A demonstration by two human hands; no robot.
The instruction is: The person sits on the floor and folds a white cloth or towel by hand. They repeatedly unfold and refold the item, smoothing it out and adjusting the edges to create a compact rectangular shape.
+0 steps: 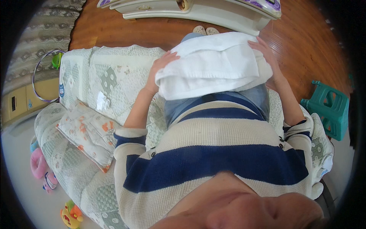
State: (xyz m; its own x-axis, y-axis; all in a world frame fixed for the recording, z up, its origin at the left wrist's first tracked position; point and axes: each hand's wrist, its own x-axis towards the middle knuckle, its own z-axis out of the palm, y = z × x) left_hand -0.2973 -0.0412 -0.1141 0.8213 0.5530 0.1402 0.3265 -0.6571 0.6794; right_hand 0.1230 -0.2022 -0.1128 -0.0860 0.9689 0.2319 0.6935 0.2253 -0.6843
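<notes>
A folded white towel [213,63] lies across my lap, over my blue jeans, with its layers stacked and a woven band near the lower fold. My left hand [162,68] grips its left side, fingers over the top edge. At the opposite side my right hand [265,55] holds the towel by its upper right corner, the fingertips resting on the cloth. The undersides of the folds and parts of both hands are hidden beneath the fabric.
I sit on a sofa with a quilted patchwork cover [126,72]. A floral pillow [88,133] lies to my left, near a hoop [35,80]. A green plastic stool [328,108] stands right. Ahead are clogs [206,30] and a white cabinet [213,13]. Plush toys [71,215] lie lower left.
</notes>
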